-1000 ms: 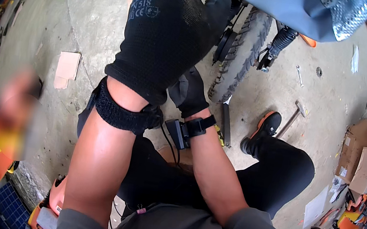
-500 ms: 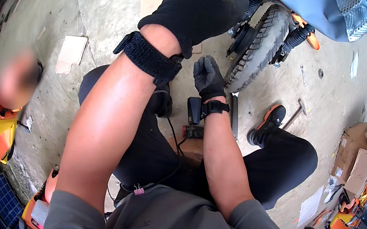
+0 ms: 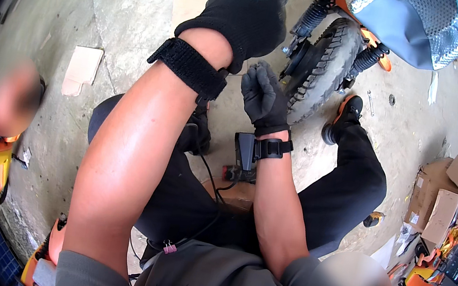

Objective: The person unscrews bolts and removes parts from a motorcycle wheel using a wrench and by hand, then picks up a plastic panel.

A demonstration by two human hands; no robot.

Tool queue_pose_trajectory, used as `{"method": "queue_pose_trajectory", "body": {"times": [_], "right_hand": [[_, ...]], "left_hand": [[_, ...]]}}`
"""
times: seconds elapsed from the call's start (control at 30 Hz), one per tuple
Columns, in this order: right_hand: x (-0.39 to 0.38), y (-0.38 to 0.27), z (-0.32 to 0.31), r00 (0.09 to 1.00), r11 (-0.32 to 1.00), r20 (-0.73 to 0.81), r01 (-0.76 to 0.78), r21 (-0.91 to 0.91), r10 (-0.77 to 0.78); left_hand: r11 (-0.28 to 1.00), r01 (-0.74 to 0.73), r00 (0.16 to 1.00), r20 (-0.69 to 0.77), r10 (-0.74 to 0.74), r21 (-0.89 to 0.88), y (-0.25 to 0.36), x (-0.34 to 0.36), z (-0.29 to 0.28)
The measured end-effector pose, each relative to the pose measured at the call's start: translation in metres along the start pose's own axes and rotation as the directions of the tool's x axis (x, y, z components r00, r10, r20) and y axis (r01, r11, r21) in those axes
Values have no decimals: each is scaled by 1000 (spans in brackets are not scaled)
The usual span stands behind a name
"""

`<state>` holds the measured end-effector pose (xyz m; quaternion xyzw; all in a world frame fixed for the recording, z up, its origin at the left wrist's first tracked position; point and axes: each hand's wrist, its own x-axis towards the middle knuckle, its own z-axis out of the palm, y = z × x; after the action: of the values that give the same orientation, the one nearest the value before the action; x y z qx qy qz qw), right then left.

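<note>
Both my hands wear black work gloves. My left hand is curled into a fist with its back up, just left of a black coil-spring shock absorber; its fingertips are hidden beneath. Lower and closer to me, my right hand is turned partly palm up, its fingers bent inward. Whatever either hand may hold cannot be made out. Right beside my right hand stands a knobby tyred wheel, with a second shock absorber on its far side. Silvery-grey sheeting covers the part above the wheel.
A wrench and a small dark ring lie on the concrete floor. Cardboard lies at the left. An open carton and orange machines line the right. A red-black tool sits between my legs.
My left hand has drawn left and down, away from the shock absorber. The wheel sits slightly lower in view. My right foot has shifted up beside it, and the hammer no longer shows there.
</note>
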<state>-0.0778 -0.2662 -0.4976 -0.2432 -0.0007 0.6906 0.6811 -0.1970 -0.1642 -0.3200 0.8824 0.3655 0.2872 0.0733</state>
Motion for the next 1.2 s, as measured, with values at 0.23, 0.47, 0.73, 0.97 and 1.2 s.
{"method": "queue_pose_trajectory", "body": {"times": [0.23,0.47,0.73,0.97,1.2], "right_hand": [[-42,-91,77,983,956,128,158,-248,-130],[-71,-135,82,978,937,167,175,-303,-128],[-92,-167,96,985,821,140,159,-548,-97],[-102,-189,76,999,629,28,44,-776,-35],[-75,-248,47,902,-387,405,324,-863,-149]], "left_hand": [[811,101,936,332,119,-577,29,21,1],[612,127,934,303,192,-781,76,15,-7],[744,55,965,227,132,-666,101,25,9],[837,33,947,286,149,-547,127,21,30],[669,369,895,441,-68,-646,108,19,51]]}}
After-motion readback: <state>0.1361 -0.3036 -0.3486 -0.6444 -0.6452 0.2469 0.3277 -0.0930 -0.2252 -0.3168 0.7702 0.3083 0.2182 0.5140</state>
